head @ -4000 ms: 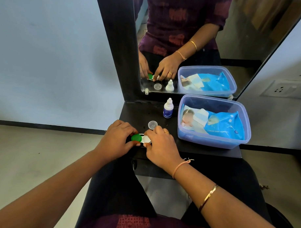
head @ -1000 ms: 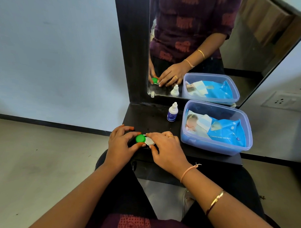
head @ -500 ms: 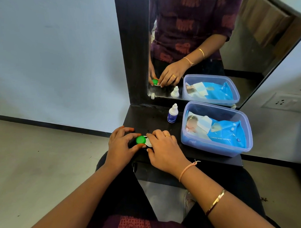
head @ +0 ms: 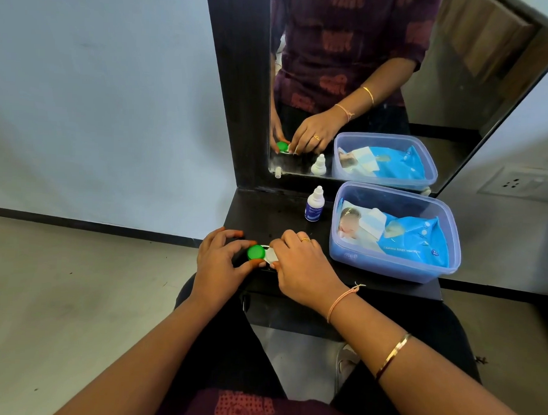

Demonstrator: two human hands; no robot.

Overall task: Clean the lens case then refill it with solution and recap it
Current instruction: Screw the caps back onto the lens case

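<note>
The lens case [head: 258, 253] before me wears a glossy green plastic cap, on a matt black surface [head: 266, 213]. The tub [head: 388, 264] is smooth, translucent blue plastic. My bangle [head: 393, 356] is polished metal and the mirror [head: 456, 105] is shiny glass.

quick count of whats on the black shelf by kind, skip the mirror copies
lens case: 1
solution bottle: 1
plastic tub: 1
wipes pack, inside the tub: 1
total: 4
</note>
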